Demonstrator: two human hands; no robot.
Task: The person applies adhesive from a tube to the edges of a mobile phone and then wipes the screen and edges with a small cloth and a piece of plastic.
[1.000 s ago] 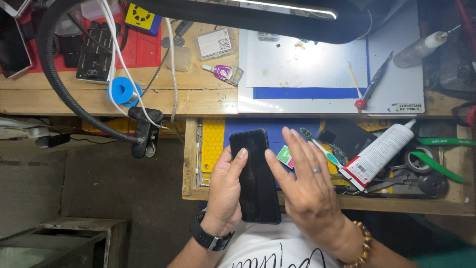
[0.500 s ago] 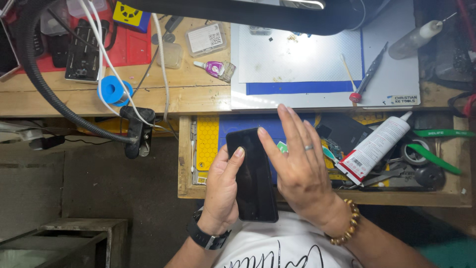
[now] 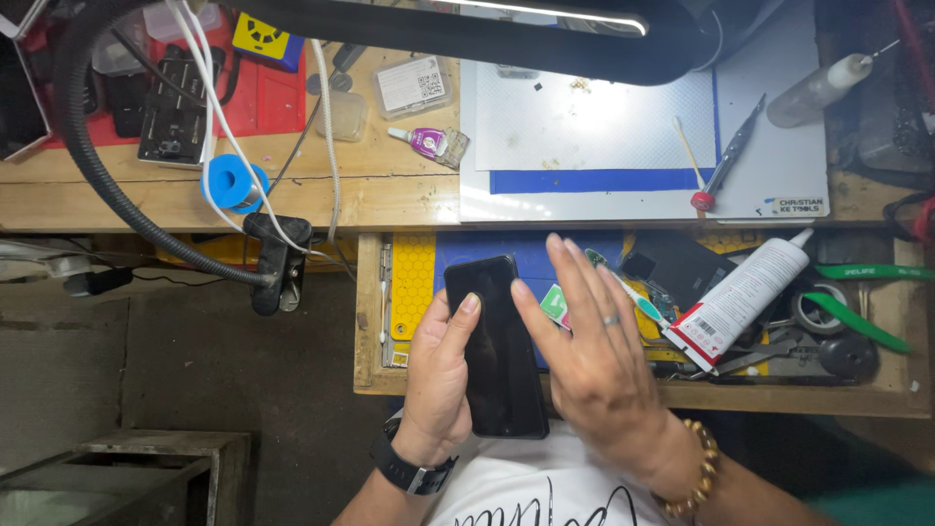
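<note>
While held: one phone (image 3: 499,351), two hands.

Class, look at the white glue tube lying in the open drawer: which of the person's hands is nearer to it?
Right. The right hand, fingers spread, hovers just left of the white glue tube; the left hand is farther left, holding the black phone.

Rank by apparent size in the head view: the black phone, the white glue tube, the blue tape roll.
1. Black phone, held in the left hand, nearest the camera, so its lead is unsure.
2. White glue tube.
3. Blue tape roll.
</note>
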